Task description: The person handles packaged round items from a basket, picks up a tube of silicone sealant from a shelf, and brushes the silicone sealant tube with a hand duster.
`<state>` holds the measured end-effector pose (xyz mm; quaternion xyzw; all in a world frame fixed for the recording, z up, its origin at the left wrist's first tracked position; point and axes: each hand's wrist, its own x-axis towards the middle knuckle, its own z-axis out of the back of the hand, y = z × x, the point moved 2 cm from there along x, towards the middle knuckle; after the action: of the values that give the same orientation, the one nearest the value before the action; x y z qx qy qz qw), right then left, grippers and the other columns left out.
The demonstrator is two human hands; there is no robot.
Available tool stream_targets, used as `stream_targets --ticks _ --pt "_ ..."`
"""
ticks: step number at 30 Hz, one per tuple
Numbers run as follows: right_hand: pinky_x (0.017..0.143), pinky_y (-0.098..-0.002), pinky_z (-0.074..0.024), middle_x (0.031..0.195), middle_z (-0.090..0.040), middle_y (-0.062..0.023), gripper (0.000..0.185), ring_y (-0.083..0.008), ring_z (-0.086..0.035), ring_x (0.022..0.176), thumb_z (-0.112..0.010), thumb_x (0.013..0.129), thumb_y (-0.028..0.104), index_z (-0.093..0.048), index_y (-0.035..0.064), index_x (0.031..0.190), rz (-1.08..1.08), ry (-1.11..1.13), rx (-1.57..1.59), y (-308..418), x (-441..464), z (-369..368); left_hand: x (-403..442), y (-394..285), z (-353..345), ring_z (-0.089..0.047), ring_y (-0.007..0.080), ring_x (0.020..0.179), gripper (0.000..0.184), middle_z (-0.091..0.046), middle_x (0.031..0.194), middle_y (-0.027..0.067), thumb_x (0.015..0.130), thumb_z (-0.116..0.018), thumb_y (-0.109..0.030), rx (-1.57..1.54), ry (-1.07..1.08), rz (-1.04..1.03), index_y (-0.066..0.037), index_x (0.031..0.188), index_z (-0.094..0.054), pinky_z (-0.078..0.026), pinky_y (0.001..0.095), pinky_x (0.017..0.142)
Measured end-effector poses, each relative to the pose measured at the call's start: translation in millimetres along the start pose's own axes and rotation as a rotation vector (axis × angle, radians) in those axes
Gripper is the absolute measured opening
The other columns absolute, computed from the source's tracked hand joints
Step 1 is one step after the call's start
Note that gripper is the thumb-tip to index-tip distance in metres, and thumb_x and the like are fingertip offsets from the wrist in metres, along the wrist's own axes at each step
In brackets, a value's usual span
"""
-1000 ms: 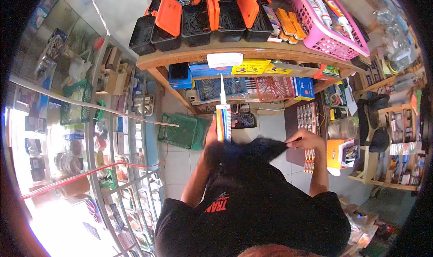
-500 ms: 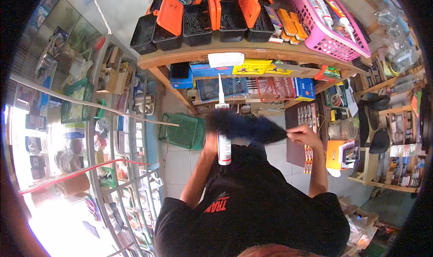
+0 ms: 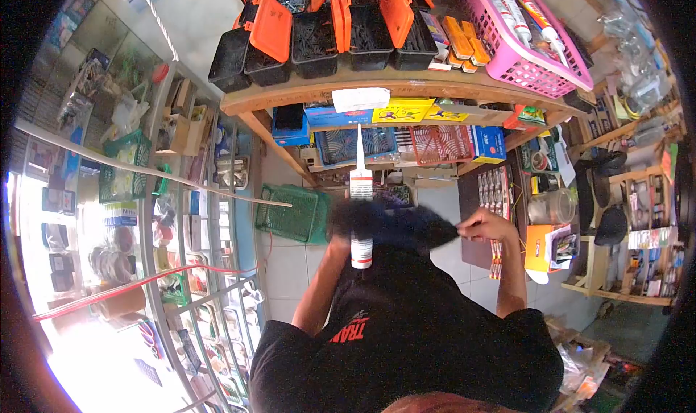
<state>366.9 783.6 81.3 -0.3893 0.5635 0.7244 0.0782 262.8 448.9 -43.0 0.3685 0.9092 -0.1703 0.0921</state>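
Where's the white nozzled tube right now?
Head view, near the centre: the white tube points its nozzle toward the wooden shelf, its middle behind the dark cloth, left of the right hand gripping that cloth.

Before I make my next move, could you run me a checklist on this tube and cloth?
1. Right grip on the dark cloth: ok, it pinches one end.
2. Dark cloth across the tube: ok, it crosses the middle, with both ends of the tube showing.
3. Left grip secure on the tube: cannot tell, the dark cloth hides most of it.
4. Nozzle pointed away from you: ok, it points towards the table.
5. Tube's label fully in view: not ok, its middle is covered.
6. Black boxes on the table all closed: not ok, several orange lids stand open.
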Motion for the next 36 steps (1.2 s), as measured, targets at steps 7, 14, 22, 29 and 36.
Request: stream_targets --ticks 7,14,22,29,36 --pt "0.046 -0.0236 -0.0375 0.061 -0.059 0.0009 0.021 -0.0044 -0.047 0.052 -0.070 0.085 0.017 -0.072 0.0026 0.101 0.150 -0.252 -0.029 4.2 0.9 7.3 -28.0 -16.0 -14.8 -0.063 0.0247 0.092 0.025 -0.066 0.102 0.0116 0.089 -0.055 -0.019 1.740 -0.084 -0.761 -0.004 0.109 -0.061 -0.052 0.0366 0.077" --pt "0.045 -0.0219 -0.0372 0.065 -0.062 -0.0012 0.019 -0.0045 -0.048 0.051 -0.070 0.085 0.013 -0.071 0.0013 0.100 0.075 -0.031 -0.111 10.0 -3.7 4.2 -13.2 -6.3 -12.9 -0.065 0.0199 0.081 0.058 -0.066 0.101 0.0124 0.101 -0.024 -0.050 0.338 -0.109 -0.154 -0.004 0.120 -0.054 -0.054 0.0344 0.074" --pt "0.048 -0.0226 -0.0412 0.067 -0.066 -0.0009 0.025 -0.0048 -0.052 0.054 -0.072 0.084 0.020 -0.071 0.0031 0.103 0.037 0.048 -0.145 4.3 -5.3 8.4 -30.5 -17.3 -37.0 -0.062 0.0176 0.074 0.045 -0.065 0.096 0.0110 0.100 -0.036 -0.040 0.875 -0.103 -0.259 -0.002 0.115 -0.056 -0.050 0.0312 0.060" --pt "0.049 -0.0257 -0.0433 0.070 -0.067 -0.0022 0.028 -0.0067 -0.051 0.053 -0.072 0.083 0.017 -0.070 0.0062 0.108 0.136 -0.199 -0.104 7.7 -8.6 12.3 -14.6 4.1 24.4 -0.064 0.0257 0.090 0.045 -0.059 0.121 0.0177 0.099 -0.040 -0.038 0.979 0.072 -0.504 -0.003 0.127 -0.049 -0.055 0.0356 0.080" --pt "0.055 -0.0249 -0.0460 0.073 -0.070 -0.0064 0.026 -0.0074 -0.057 0.060 -0.071 0.083 0.015 -0.069 0.0018 0.106 0.151 -0.054 -0.254 18.4 -13.7 4.5 -16.3 -10.0 -9.4 -0.063 0.0162 0.073 0.066 -0.067 0.095 0.0114 0.098 -0.025 -0.058 0.337 0.013 -0.050 -0.003 0.116 -0.056 -0.053 0.0321 0.066"
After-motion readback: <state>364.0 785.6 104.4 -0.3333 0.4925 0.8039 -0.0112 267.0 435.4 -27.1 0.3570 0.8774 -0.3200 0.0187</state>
